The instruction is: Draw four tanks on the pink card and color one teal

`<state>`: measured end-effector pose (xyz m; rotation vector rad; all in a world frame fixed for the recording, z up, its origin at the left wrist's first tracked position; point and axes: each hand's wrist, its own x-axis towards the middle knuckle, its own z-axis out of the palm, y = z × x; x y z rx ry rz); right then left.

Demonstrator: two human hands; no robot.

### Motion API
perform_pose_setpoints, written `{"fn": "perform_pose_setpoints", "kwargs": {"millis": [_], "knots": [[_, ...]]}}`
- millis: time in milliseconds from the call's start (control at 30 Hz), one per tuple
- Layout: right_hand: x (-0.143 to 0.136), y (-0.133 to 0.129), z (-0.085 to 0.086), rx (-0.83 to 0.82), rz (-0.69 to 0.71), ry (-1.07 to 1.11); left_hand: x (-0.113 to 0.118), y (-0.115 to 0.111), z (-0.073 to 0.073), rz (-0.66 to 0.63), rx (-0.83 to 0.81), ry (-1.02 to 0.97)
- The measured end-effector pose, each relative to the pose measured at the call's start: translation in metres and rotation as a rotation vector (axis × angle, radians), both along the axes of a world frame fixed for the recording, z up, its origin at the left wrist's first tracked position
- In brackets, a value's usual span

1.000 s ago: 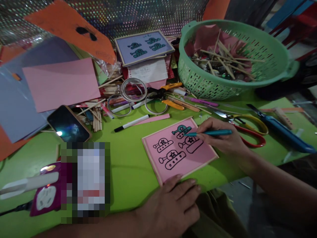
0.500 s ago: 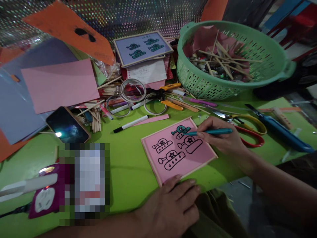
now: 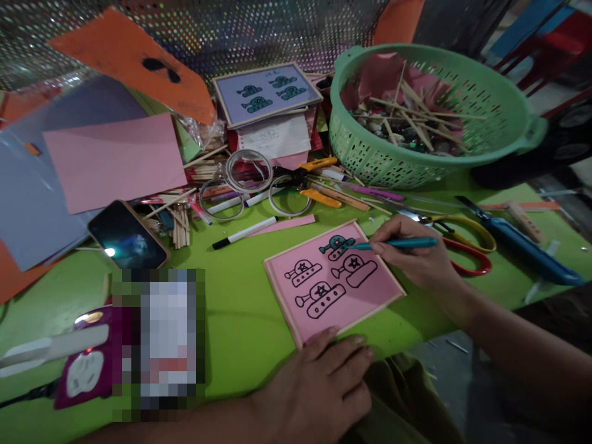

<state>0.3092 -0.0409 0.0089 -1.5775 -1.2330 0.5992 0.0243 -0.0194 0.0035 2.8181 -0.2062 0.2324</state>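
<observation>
A pink card point(image 3: 333, 280) edged with thin wooden strips lies on the green table, bearing several black-outlined tank drawings. The upper-right tank drawing point(image 3: 337, 246) is coloured teal on its turret and partly on its tracks; the others show only outlines. Pinched in my right hand point(image 3: 411, 253) is a teal marker point(image 3: 409, 243), its tip at the lower right of that teal drawing. My left hand point(image 3: 324, 382) rests with its fingers stretched out at the card's bottom edge, touching the near frame strip.
Scissors point(image 3: 469, 246) and a blue utility knife point(image 3: 531, 243) lie right of my right hand. Behind stand a green basket point(image 3: 439, 161) of sticks and a framed blue card point(image 3: 266, 92). A black-capped marker point(image 3: 245, 232), tape rolls point(image 3: 248, 171) and a phone point(image 3: 129, 234) lie left.
My right hand has shifted the marker tip slightly right, along the teal drawing's tracks, which look more filled with teal. My left hand stays in place on the card's edge.
</observation>
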Motion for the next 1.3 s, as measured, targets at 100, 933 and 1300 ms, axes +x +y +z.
{"fn": "perform_pose_setpoints", "kwargs": {"millis": [100, 933, 1300], "knots": [[-0.0006, -0.0001, 0.0004, 0.001, 0.002, 0.027, -0.0005, 0.0000, 0.0006, -0.007, 0.002, 0.017], [-0.0013, 0.0001, -0.0009, -0.086, 0.059, 0.030, -0.0003, -0.0009, 0.0005, 0.006, -0.007, 0.006], [-0.0008, 0.0012, 0.0007, -0.084, 0.057, 0.006, 0.0003, 0.0002, 0.0020, -0.006, -0.004, 0.024]]}}
